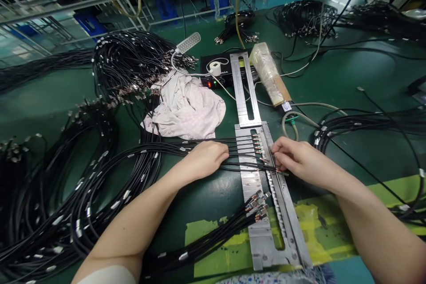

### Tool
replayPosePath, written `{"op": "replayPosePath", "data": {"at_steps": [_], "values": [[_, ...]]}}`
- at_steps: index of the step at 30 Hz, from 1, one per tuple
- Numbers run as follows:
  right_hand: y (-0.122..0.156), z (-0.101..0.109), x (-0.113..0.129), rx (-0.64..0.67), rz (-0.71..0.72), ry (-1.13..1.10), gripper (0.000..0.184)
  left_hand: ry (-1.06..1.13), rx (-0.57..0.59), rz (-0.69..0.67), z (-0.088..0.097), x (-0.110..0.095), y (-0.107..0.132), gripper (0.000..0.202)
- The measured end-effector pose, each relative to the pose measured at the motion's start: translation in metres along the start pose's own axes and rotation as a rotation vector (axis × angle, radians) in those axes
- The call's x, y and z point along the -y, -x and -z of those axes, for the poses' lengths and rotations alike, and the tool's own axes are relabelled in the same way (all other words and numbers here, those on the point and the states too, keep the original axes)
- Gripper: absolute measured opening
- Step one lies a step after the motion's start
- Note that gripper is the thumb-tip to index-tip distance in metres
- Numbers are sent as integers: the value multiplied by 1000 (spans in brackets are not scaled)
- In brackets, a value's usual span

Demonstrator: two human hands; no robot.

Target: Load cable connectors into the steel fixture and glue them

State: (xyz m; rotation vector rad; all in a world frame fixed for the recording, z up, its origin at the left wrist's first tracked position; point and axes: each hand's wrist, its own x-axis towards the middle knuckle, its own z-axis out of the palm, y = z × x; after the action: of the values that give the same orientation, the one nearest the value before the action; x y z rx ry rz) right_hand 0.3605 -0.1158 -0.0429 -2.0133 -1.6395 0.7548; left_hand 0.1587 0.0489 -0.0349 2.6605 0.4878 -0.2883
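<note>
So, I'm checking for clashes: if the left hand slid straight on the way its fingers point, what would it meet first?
Probably the metal rail, where the cable tips lie in a row; the left hand rests on those cables. The right hand lies beyond.

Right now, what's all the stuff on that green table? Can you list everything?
black cables: many, black with metal tips, heaped left and far side; several across the jig
metal jig: one, silver, centre
slotted plate: one, silver, beyond the jig
cloth: one, white, left of plate
control box: one, black, behind cloth
lamp: one, white, above box
wrapped tool: one, clear-wrapped, right of plate
table: one, green
left hand: resting on cables
right hand: pinching a cable end at the jig
</note>
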Motion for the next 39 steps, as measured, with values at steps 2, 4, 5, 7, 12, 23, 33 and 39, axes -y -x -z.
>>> {"op": "replayPosePath", "data": {"at_steps": [2,4,5,7,12,23,33,39], "values": [[0,0,0,7,9,17,11,-37,-43,30,-2,-2,0,27],[0,1,1,20,19,33,12,-54,-63,25,-3,-4,0,26],[0,1,0,24,21,35,13,-71,-60,28,-3,-5,0,26],[-1,1,0,25,25,29,13,-136,-37,49,-3,-7,1,25],[0,2,0,34,45,18,15,-315,21,105,-4,-17,4,23],[-2,0,2,44,94,129,22,-416,40,20,-4,-18,9,21],[-2,-21,3,-32,234,486,42,-371,30,-68,-6,-17,6,22],[-4,-28,6,-38,211,650,43,-362,-45,-92,-9,-11,6,41]]}}
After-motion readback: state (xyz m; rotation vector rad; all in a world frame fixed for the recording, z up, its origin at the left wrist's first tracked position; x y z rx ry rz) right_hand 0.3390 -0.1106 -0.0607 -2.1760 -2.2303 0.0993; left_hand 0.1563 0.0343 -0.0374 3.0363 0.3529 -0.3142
